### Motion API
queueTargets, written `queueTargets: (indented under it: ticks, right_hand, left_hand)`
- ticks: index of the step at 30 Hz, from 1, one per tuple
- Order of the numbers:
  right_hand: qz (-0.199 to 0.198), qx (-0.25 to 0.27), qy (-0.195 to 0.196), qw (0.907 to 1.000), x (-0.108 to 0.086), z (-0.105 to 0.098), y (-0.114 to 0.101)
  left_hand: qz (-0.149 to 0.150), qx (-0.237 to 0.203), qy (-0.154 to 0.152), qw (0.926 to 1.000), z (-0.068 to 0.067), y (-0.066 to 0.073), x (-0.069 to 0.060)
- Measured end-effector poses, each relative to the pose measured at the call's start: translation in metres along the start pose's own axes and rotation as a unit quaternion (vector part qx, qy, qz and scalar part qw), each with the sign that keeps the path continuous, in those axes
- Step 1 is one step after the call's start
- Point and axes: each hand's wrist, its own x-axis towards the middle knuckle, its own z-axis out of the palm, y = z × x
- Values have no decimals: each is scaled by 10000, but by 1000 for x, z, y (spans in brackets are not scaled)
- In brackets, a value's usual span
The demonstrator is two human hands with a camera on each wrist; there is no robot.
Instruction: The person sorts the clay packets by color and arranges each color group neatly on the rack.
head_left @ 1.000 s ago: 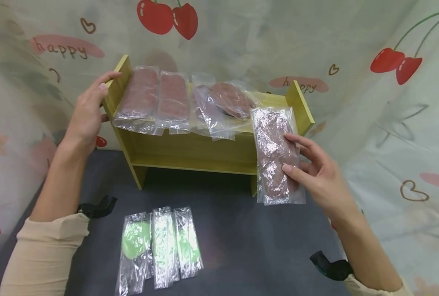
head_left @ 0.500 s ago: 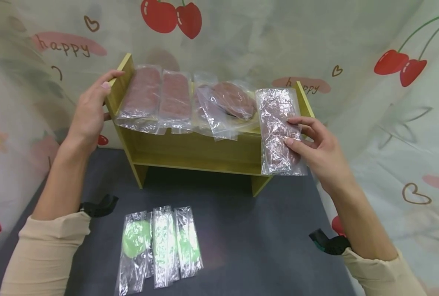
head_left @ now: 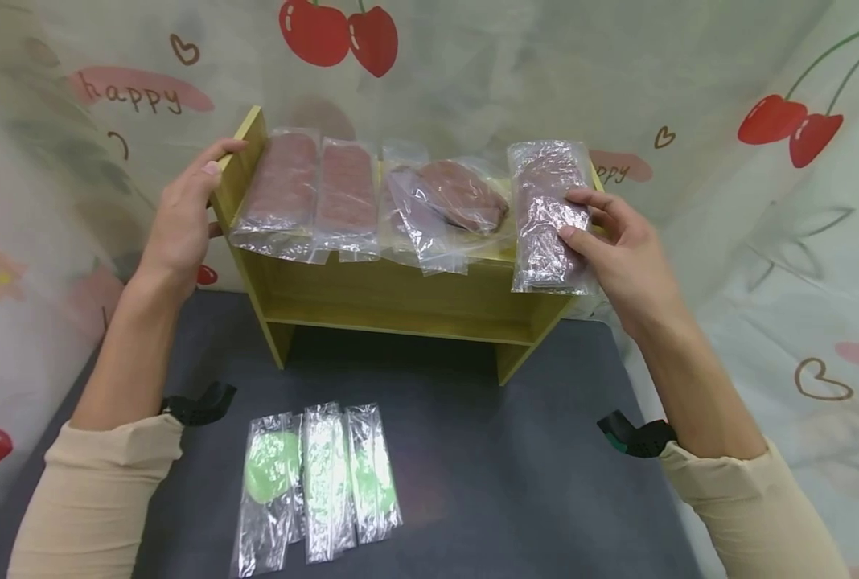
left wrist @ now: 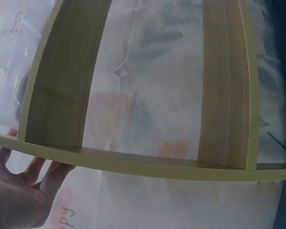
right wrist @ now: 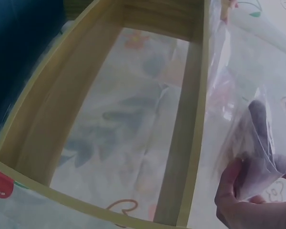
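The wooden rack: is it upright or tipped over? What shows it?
The wooden rack stands upright: in the head view, its legs meet the dark tabletop and clear bags lie on top.

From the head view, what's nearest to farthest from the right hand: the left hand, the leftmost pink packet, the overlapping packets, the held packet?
From the right hand:
1. Held packet, between its fingers
2. Overlapping packets, mid-shelf
3. Leftmost pink packet, shelf's left end
4. Left hand, at the shelf's left side
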Motion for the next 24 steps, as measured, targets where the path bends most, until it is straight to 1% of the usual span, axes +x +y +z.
queueTargets:
  ticks: [4,7,12,14,19,22,24]
  right_hand:
    - [197,-305,13,9993,9,3,-1]
    - [308,-519,-34,9982,16,6,-1]
    - [329,-739,-44,9967,29,11,4]
    - [301,-973,-36,9948,32,12,6]
    - [113,-1651,132,9861,36,16,12]
    - [-194,-1862,295,9819,38,20,16]
    - [-373,-2055,391,9772,38,21,19]
  left_hand:
    - [-21,108,5,9999,0,0,1]
    - [-5,100,12,9999,0,-1,1]
    - [104,28,4,9999,0,-1,2]
    - [133,22,-16,9999,0,-1,2]
    - [132,54,-50,9999,0,-2,2]
    - [116,64,-32,9999,0,-2,2]
    - [111,61,-26,9999,-1,-3,2]
